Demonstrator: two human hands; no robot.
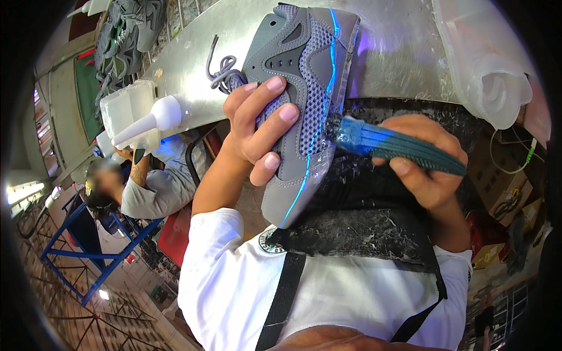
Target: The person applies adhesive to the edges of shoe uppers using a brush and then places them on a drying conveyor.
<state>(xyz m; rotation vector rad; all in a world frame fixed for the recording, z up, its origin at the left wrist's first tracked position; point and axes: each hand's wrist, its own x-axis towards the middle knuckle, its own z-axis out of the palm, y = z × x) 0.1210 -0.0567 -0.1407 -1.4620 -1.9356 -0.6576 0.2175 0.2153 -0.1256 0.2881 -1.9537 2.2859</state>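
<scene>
My left hand (pixel 254 126) grips a grey mesh shoe upper (pixel 313 108) by its lace side, fingers spread across the side panel. The shoe is turned on its side, heel up over the metal table and toe down near my chest. A glowing blue line runs along its lower edge from heel to toe. Grey-purple laces (pixel 227 77) hang loose beside my fingers. Closed around the ribbed green handle of a brush (pixel 389 140), my right hand (pixel 430 158) holds its dark bristles against the shoe's lower edge, at about mid-length.
The metal table (pixel 404 64) curves behind the shoe. A white nozzle bottle (pixel 168 112) and a translucent container (pixel 130 108) stand at its left. Rolled clear plastic (pixel 497 93) hangs at right. A co-worker (pixel 155 187) sits left; grey shoes (pixel 126 44) are stacked beyond. A black apron (pixel 363 234) covers my front.
</scene>
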